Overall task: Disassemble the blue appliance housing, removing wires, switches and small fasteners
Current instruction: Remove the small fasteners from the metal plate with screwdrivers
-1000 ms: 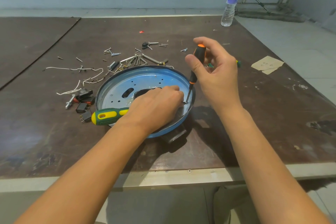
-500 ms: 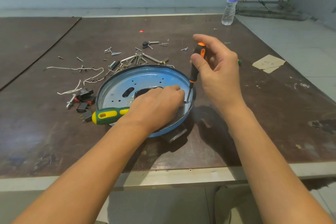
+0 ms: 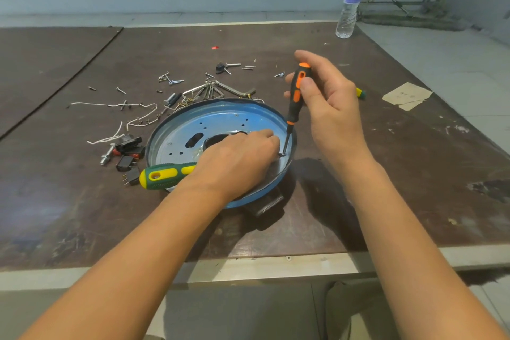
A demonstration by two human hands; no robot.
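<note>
Right-hand grip: the right hand point(image 3: 328, 102) pinches the orange-and-black screwdriver point(image 3: 296, 96) near its top between thumb and curled fingers. The shaft stands almost upright, with its tip down inside the pan by the right wall.
Left-hand grip: the left hand point(image 3: 237, 163) lies knuckles-up in the pan with its fingers curled toward the screwdriver tip. The fingertips are hidden, so it cannot be told whether they pinch anything.
Housing: the blue appliance housing point(image 3: 220, 124) sits on the table point(image 3: 386, 174) near its front edge, between the forearms. It is a round, shallow pan, open side up.
Surface: glossy painted metal with a dark rim, small drilled holes and two oblong cut-outs in the floor. A black lug point(image 3: 266, 205) juts from the near edge.
Second tool: a ribbed green-and-yellow handle point(image 3: 165, 175) sticks out leftward from under the left wrist and crosses the rim; its shaft is covered.
Loose parts: white wires point(image 3: 116, 104) and black switches point(image 3: 128, 146) lie left of the pan, with screws point(image 3: 169, 80) and hex keys point(image 3: 220, 90) behind it.
Hard to see: whatever sits under the screwdriver tip is too small to identify.
Far side: a clear plastic bottle point(image 3: 349, 0) and a torn paper scrap point(image 3: 407, 95).
</note>
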